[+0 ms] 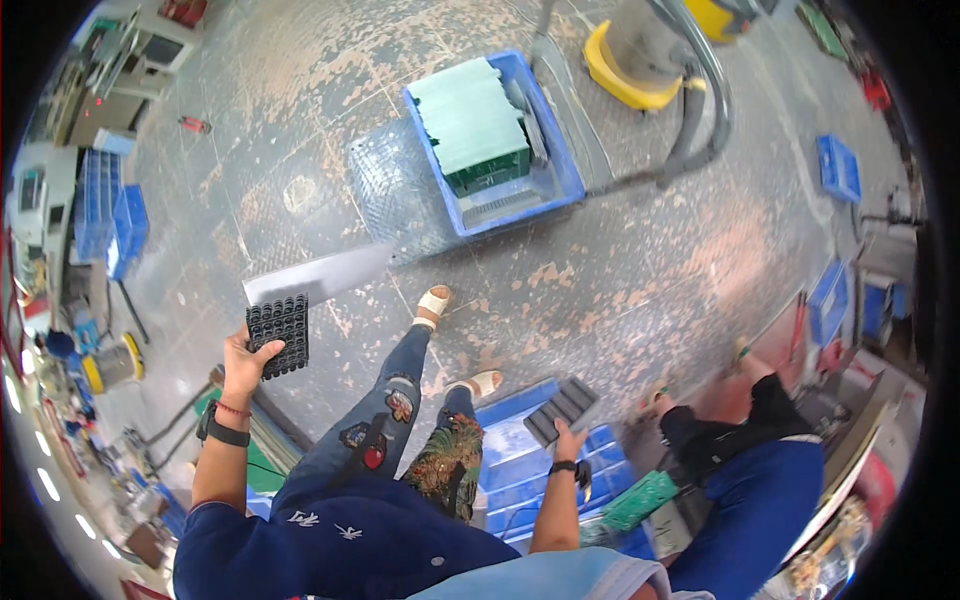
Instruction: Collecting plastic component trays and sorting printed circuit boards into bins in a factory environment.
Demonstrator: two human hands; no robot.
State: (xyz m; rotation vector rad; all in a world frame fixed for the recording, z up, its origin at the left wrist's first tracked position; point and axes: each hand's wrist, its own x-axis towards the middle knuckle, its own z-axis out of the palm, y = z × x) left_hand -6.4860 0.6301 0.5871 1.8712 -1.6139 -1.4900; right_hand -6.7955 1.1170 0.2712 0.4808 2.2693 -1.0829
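On the left, my left hand (245, 358) is closed on the edge of a black plastic tray (285, 335) with rows of round cells. A pale, thin sheet (320, 278) sticks out beyond that tray; whether my fingers hold it too, I cannot tell. My right hand (568, 442), low and right of centre, grips a dark grey ribbed tray (562, 408) over blue plastic crates (590, 465). Farther ahead, a blue bin (545, 205) on the floor holds a stack of green trays (490, 170) under a pale green sheet (468, 115).
A co-worker in a blue top (765, 500) sits close on my right, beside a green tray (640, 500). A yellow-based vacuum (625, 80) with a thick hose (715, 120) stands at the back right. Blue crates (98, 205) and a cluttered bench line the left.
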